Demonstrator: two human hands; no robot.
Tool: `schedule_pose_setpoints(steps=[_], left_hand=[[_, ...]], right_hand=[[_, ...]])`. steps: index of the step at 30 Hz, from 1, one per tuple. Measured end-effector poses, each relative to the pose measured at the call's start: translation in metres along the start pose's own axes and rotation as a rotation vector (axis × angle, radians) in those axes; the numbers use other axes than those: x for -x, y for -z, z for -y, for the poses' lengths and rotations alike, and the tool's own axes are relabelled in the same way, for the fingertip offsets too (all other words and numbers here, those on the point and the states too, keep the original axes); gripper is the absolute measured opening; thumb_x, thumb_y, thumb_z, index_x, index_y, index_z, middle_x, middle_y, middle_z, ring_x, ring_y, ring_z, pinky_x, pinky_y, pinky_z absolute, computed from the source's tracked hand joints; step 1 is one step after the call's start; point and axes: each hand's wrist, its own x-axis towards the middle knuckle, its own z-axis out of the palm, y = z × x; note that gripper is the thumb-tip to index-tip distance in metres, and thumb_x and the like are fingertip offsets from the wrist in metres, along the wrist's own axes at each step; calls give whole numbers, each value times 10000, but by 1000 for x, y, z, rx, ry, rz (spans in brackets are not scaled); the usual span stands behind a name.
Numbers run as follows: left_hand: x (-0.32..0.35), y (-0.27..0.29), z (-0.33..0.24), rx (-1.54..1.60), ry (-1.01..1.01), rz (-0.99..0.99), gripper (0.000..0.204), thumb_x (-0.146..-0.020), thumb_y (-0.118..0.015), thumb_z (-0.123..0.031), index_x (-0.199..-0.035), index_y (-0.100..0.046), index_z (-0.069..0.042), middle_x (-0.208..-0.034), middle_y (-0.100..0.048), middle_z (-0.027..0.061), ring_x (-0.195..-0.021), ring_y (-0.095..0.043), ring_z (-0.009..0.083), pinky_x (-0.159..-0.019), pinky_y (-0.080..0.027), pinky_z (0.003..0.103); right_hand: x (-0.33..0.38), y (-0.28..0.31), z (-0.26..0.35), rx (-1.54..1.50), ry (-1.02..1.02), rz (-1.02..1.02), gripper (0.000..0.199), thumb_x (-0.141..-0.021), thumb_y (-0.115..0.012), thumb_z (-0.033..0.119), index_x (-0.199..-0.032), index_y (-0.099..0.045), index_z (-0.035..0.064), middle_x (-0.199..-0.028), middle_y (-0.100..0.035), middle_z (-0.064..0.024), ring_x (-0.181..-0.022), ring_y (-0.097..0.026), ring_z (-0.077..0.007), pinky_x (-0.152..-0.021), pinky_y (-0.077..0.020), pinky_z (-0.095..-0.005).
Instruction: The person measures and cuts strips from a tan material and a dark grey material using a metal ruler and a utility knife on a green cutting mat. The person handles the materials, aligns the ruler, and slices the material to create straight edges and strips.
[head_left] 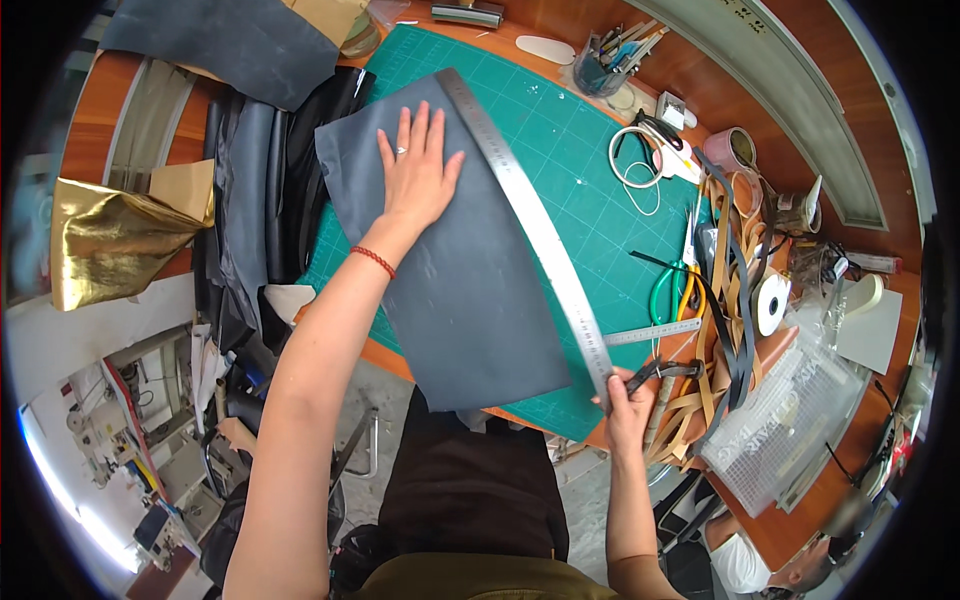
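A dark grey sheet of leather (pixel 470 300) lies on a green cutting mat (pixel 580 170). My left hand (pixel 415 170) presses flat on the sheet's upper part, fingers spread, a red bead bracelet at the wrist. A long steel ruler (pixel 530 220) lies along the sheet's right edge, from the far corner to the near edge of the table. My right hand (pixel 625 395) grips the ruler's near end. A shorter steel ruler (pixel 655 333) lies crosswise just above that hand.
Rolled dark leather (pixel 250 200) and a gold foil sheet (pixel 110 240) lie at left. At right are green-handled scissors (pixel 665 290), leather straps (pixel 725 330), tape rolls (pixel 770 300), a pen cup (pixel 600 70) and a clear plastic box (pixel 790 420). Another person (pixel 770 565) sits at lower right.
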Motion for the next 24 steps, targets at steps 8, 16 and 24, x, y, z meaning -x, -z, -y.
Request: schedule_pose_setpoints(steps=[8, 16, 24], left_hand=[[6, -8, 0, 240, 49, -151, 593, -937, -605, -186, -1439, -375, 29, -1531, -446, 151, -1495, -295, 356, -1236, -133, 563], [4, -5, -1, 130, 0, -120, 520, -923, -545, -164, -1436, -481, -104, -1504, -493, 101, -1481, -318, 357, -1231, -148, 583], [4, -12, -1, 53, -5, -130, 516, -946, -502, -188, -1461, -512, -170, -1547, -448, 70, -1482, -312, 338, -1227, -162, 570]], right_hand=[[21, -45, -30, -8, -31, 18, 195, -1006, -645, 163, -1092, -688, -7, -772, -660, -18, -610, -582, -66, -534, -418, -211], [21, -40, -33, 458, 51, 45, 236, -975, -689, 157, -1103, -658, -38, -781, -685, -43, -644, -626, -94, -593, -488, -253], [30, -26, -15, 707, 138, 130, 156, -992, -632, 115, -992, -520, 6, -764, -716, -142, -666, -726, -244, -586, -525, -341]])
